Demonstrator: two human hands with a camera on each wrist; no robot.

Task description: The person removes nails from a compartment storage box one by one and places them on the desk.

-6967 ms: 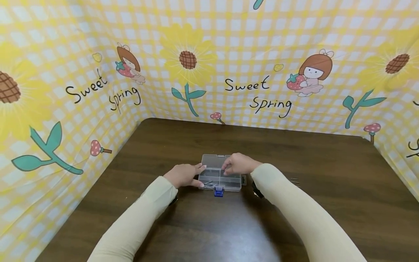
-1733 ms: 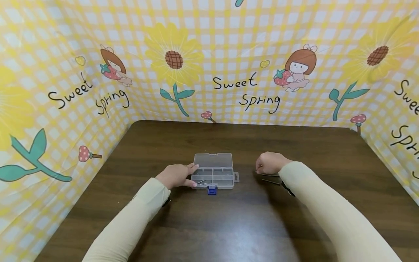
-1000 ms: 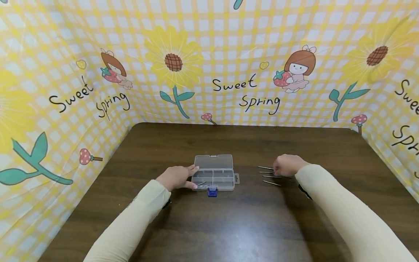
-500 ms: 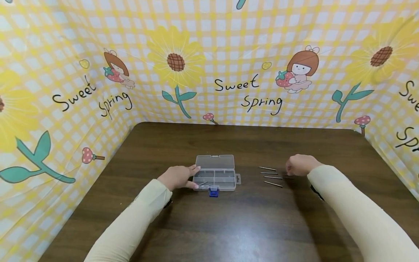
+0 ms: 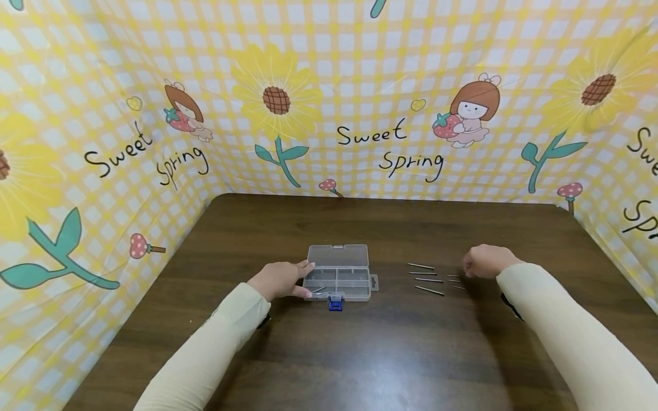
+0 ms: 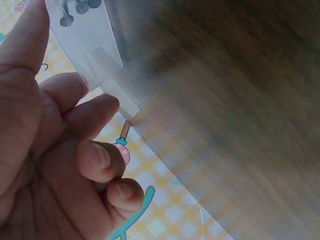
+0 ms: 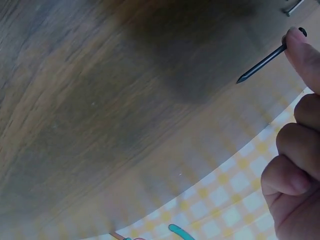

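A clear plastic box with dividers and a blue latch stands with its lid raised. Some nails lie in its front left compartment. My left hand holds the box at its left side, thumb at the front corner and index finger at the back. At the right, my right hand pinches a nail near its head, point outward, the other fingers curled. Three small nails lie just left of this hand.
Several longer nails lie in a rough column between the box and the small nails. A hanging tab sticks out from the box's right side. Behind the brown table hangs a yellow checked cloth.
My right hand was over the box, then over the longer nails, and has since moved right, uncovering them and the small ones. My left hand stays on the box.
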